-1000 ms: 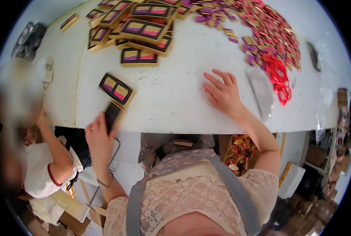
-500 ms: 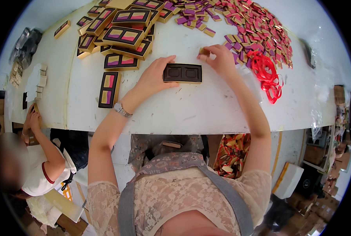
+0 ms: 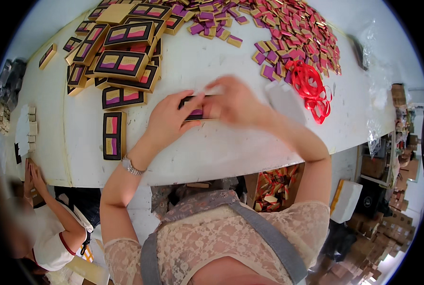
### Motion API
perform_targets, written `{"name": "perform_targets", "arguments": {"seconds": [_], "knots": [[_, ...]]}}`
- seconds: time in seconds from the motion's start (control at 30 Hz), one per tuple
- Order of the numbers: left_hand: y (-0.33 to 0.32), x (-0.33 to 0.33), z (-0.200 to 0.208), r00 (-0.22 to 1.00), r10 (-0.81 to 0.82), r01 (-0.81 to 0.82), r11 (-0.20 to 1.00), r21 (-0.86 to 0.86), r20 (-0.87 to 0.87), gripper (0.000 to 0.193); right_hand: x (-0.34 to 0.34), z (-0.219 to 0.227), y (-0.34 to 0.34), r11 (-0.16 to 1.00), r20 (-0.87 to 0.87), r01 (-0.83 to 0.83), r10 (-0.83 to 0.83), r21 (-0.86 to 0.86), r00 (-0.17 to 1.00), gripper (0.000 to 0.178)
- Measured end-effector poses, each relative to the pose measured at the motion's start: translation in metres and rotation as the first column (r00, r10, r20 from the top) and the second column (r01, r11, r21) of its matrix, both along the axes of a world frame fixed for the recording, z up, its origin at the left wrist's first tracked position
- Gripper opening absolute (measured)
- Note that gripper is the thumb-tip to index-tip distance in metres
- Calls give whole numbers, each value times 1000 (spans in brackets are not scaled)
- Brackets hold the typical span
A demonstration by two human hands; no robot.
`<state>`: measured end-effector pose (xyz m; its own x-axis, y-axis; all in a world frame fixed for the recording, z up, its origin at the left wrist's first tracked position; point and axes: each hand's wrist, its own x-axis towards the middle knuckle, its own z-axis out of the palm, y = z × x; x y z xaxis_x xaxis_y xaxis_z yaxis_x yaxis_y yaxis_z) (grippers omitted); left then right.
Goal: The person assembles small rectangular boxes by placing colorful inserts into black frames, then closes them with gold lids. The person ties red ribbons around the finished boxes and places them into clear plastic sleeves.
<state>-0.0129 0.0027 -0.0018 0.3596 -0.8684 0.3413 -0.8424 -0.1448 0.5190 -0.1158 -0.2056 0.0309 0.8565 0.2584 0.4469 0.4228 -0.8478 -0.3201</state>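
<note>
A gold-edged box with a dark two-compartment insert [image 3: 187, 101] lies flat on the white table in front of me. My left hand [image 3: 167, 116] grips its left end, fingers at the far side and thumb along the near side. A purple-and-gold wrapped piece [image 3: 196, 113] shows in the left compartment. Over the right half of the box is my right hand [image 3: 240, 104], smeared by motion. It hides the right compartment, and whether it holds anything cannot be made out.
Stacked filled boxes [image 3: 126, 61] stand at far left, with one filled box [image 3: 111, 135] nearer. Small wrapped pieces [image 3: 292, 28] are heaped at far right beside tangled red ribbon [image 3: 309, 88]. A co-worker's hands [image 3: 34, 175] rest at the left table edge.
My right hand has moved left from beside the box to over it. A purple piece now shows in the left compartment; both compartments were empty before. The view has shifted.
</note>
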Motion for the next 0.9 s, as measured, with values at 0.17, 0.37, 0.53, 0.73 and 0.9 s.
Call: {"name": "perform_targets", "arguments": {"seconds": [0.17,0.37,0.53,0.73,0.9], "knots": [[-7,9,-1,977,96,-96,995,-9,192,57,134,-29,-206,586,133,799,-789,-134,600,28],[-6,16,-3,988,79,-81,997,7,134,57,150,-49,-256,451,311,661,-629,-600,712,24],[1,11,-7,976,139,-136,990,-29,169,54,54,10,-76,842,391,368,-209,-395,896,22],[-2,3,-6,978,161,-154,986,-62,136,50,0,-14,20,930,122,148,-113,-335,986,31],[9,7,-12,978,141,-127,987,-94,154,46,-19,-30,51,904,263,342,-275,-257,925,44]]}}
